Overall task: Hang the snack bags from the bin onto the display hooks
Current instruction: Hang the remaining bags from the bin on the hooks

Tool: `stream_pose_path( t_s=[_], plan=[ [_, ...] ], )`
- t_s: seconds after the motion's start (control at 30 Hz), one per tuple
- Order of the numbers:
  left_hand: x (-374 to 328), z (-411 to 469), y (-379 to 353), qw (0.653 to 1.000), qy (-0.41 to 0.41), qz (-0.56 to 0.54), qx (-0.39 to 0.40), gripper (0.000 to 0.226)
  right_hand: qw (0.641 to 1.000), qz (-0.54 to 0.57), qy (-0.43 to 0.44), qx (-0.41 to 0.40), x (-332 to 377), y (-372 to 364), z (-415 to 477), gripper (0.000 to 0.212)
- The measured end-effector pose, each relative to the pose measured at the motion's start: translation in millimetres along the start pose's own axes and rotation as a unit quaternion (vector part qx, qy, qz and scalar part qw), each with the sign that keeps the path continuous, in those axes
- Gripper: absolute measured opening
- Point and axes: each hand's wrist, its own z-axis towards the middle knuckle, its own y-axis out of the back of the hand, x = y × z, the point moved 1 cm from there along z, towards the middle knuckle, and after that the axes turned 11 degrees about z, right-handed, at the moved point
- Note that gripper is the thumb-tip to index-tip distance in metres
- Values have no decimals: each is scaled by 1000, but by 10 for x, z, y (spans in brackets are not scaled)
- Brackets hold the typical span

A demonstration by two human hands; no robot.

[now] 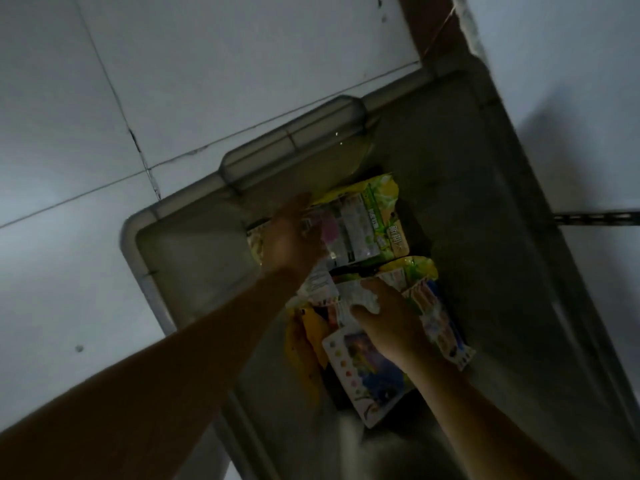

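Right hand (391, 320) grips a snack bag (351, 292) inside the bin (194, 258).

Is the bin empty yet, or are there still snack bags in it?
Not empty. Several snack bags lie on the floor of the bin, with the left hand and right hand down among them.

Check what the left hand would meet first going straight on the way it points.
The green-and-yellow snack bag in the bin, directly ahead of the left hand; blur hides whether they already touch. Beyond it, probably the bin's inner wall.
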Motion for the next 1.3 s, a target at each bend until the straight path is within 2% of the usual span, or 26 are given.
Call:
stream_pose_path(
  t_s=[0.1,0.17,0.27,0.37,0.47,0.6,0.7,0.8,0.97,1.1,1.23,1.3],
  plan=[
    [-41,104,-117,980,115,-161,3,22,999,25,-39,-3,-219,-47,17,48],
    [-51,85,-148,968,148,-201,3,19,997,44,-59,-11,-288,-24,-6,45],
    [-64,-38,-135,981,112,-157,-23,16,995,70,-71,-26,-284,49,-60,43],
    [-139,-194,-37,995,6,-92,-28,17,992,83,-87,-27,-240,100,-161,41],
    [-150,-346,78,994,-3,-106,23,13,993,74,-91,-23,-128,142,-285,38],
    [-182,-536,212,979,1,-184,91,16,992,85,-80,-42,75,193,-430,36],
    [-222,-713,321,960,40,-250,121,20,988,124,-68,-57,212,229,-523,34],
    [-186,-853,452,940,78,-276,185,27,978,176,-66,-90,393,291,-680,38],
    [-199,-1095,682,894,138,-318,284,12,962,253,-67,-76,651,329,-933,21],
    [-250,-1253,968,874,157,-335,314,13,957,273,-88,-44,828,396,-1250,14],
    [-324,-1427,1324,868,171,-318,341,35,946,301,-113,-42,945,442,-1714,10],
    [-449,-1532,1541,870,169,-284,366,37,932,336,-123,-54,1014,443,-1993,6]
  ],
)
